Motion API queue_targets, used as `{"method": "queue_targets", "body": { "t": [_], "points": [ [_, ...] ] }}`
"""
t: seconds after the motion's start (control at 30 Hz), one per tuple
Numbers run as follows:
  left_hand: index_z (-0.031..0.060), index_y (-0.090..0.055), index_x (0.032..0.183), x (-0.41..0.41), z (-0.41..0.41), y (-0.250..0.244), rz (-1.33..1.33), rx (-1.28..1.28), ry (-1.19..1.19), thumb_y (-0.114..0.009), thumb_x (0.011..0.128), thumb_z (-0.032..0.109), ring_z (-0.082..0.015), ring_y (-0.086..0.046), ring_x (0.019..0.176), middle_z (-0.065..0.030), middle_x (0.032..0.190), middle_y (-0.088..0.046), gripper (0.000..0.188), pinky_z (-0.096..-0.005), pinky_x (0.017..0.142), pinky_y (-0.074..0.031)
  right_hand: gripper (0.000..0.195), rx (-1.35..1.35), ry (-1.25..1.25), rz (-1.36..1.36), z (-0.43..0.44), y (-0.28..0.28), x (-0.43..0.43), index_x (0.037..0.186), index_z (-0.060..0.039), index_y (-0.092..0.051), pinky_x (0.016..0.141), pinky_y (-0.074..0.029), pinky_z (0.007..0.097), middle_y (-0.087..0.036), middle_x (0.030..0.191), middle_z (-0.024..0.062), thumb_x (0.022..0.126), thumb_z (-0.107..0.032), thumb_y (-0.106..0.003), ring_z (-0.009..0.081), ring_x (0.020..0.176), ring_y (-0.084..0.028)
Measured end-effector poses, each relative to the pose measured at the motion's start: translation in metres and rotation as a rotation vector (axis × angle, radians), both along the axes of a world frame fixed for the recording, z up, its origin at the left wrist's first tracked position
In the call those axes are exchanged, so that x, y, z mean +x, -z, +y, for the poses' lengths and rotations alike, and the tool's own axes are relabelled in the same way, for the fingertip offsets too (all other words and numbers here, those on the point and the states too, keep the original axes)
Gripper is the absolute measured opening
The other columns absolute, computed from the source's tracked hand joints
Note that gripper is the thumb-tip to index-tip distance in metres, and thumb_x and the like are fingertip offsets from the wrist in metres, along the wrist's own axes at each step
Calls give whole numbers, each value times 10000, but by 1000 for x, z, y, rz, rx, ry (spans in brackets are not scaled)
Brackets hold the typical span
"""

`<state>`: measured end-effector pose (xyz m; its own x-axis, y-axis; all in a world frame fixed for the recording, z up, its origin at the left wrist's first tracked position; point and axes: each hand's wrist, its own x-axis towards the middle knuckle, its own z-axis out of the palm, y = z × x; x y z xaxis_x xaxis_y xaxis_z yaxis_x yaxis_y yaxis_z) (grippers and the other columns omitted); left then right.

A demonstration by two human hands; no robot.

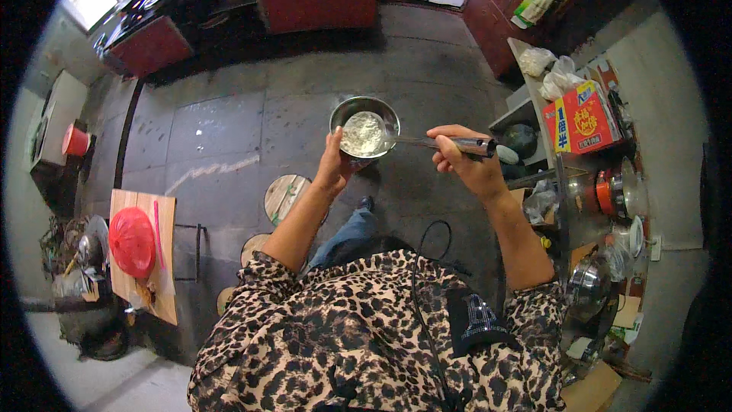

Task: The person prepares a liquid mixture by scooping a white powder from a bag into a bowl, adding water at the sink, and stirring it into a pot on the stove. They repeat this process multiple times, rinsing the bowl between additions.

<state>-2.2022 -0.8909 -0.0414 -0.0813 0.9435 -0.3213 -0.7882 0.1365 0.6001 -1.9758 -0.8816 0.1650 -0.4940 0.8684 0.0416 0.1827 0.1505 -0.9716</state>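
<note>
A round metal bowl (338,110) is held up over the floor in front of me. My left hand (337,163) grips it at its left side, the thumb over the rim. White powder (361,131), which looks like flour, shows inside the bowl. My right hand (466,163) is closed around the dark, shiny handle of a metal kitchen utensil (414,141). Its shaft crosses the bowl's right rim and ends at the powder. The powder hides the utensil's head, so I cannot tell whether it is a ladle or a spoon.
To the right, a shelf unit (532,83) bears a red carton (583,117), plastic bags and pots. Round stool tops (287,199) stand by my left arm. A wooden board (167,292) with a red plastic bag (132,242) lies left. Red-fronted counters (320,3) stand ahead.
</note>
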Motion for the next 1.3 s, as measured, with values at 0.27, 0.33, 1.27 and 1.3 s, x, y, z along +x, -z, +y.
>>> {"method": "queue_targets", "body": {
  "t": [0.27, 0.33, 1.27, 1.3],
  "points": [
    [179, -359, 1222, 23, 42, 9, 2, -54, 29, -468, 913, 512, -204, -578, 970, -61, 1159, -506, 468, -350, 659, -528, 252, 567, -327, -471, 17, -5, 23, 1028, -88, -626, 686, -495, 317, -632, 878, 105, 781, -103, -672, 254, 788, -633],
    [186, -327, 1258, 25, 131, 6, 8, 39, 108, -471, 910, 514, -221, -550, 1036, -71, 1232, -454, 499, -402, 740, -523, 255, 524, -375, -448, 90, -26, 41, 1032, -114, -625, 707, -495, 317, -625, 890, 90, 784, -75, -666, 243, 835, -632],
    [196, -338, 1246, 55, 762, -51, 111, 59, -285, -522, 882, 369, -265, -557, 1063, -119, 1225, -479, 444, -426, 749, -563, 514, 386, -300, -403, 768, 73, 113, 1359, -75, -411, 787, -458, 376, -584, 998, 201, 874, -113, -577, 327, 878, -583],
    [189, -331, 1253, 44, 801, -56, 127, 25, -309, -526, 881, 377, -274, -566, 1056, -139, 1226, -481, 460, -416, 746, -570, 512, 338, -310, -394, 813, 72, 101, 1359, -74, -412, 788, -457, 375, -584, 1000, 200, 875, -115, -577, 323, 871, -582]
  ]
}}
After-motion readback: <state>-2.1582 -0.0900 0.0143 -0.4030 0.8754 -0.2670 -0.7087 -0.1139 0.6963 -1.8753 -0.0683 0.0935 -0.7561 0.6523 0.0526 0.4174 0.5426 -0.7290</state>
